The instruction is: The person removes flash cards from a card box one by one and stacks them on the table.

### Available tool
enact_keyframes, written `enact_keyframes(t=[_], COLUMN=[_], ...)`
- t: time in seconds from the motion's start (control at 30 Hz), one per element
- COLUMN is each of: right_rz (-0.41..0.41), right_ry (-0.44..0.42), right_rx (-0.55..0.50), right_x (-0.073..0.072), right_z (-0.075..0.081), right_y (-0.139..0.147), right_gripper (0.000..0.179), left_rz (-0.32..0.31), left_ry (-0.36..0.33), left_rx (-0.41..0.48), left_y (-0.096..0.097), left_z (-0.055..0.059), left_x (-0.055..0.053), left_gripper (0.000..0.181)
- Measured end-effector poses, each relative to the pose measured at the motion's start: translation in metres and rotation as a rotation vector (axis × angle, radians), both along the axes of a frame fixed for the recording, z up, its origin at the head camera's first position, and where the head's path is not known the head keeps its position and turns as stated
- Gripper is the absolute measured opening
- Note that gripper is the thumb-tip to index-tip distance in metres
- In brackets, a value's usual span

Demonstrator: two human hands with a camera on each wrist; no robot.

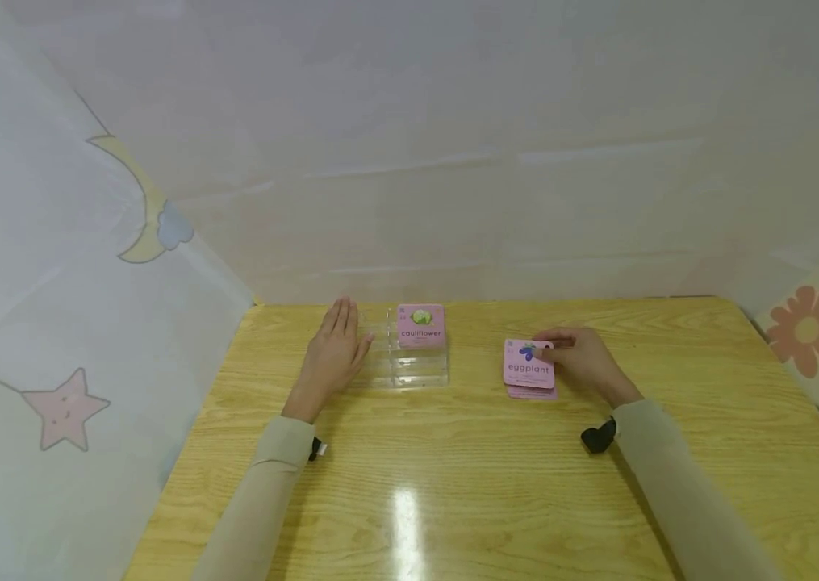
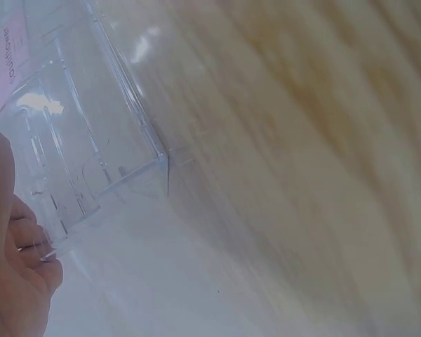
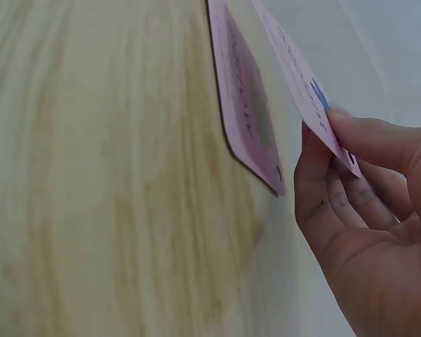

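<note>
A pink eggplant flashcard [image 1: 528,369] is pinched at its right edge between the thumb and fingers of my right hand [image 1: 583,359]. In the right wrist view this card [image 3: 305,88] is lifted above another pink card [image 3: 249,112], which lies on the table. My left hand [image 1: 332,351] rests at the left side of a clear plastic tiered holder [image 1: 419,373], its fingers straight and pointing away from me. The left wrist view shows those fingers [image 2: 31,242] right at the corner of the holder. A pink cauliflower card [image 1: 420,332] stands in the holder's back right part.
The wooden table [image 1: 496,492] ends at the back against a pale wall sheet [image 1: 453,202]. Patterned sheets hang at the left and right, with a star [image 1: 66,411] and an orange flower [image 1: 808,329] printed on them.
</note>
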State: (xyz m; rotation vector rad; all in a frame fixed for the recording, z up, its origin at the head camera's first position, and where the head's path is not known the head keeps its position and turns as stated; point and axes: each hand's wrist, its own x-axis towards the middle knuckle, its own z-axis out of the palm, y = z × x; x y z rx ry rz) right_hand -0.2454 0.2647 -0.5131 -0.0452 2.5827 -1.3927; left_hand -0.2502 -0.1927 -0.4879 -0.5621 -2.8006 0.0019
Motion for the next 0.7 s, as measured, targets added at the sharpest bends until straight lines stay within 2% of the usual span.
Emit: enact_keyframes(t=[0.27, 0.5, 0.7], right_rz=[0.036, 0.045, 0.063], right_ry=[0.011, -0.001, 0.002], right_rx=[0.014, 0.032, 0.049], right_x=[0.0009, 0.0033, 0.0061], right_z=[-0.0093, -0.0065, -0.0032], right_y=[0.0004, -0.0002, -0.0006], right_gripper=[0.041, 0.042, 0.044], left_rz=[0.003, 0.004, 0.002], left_ry=[0.004, -0.011, 0.009], left_rx=[0.007, 0.018, 0.007], left_y=[0.0011, 0.0015, 0.0018], left_z=[0.0001, 0.0008, 0.0015], left_x=[0.0010, 0.0008, 0.0001], left_gripper=[0.072, 0.073, 0.073])
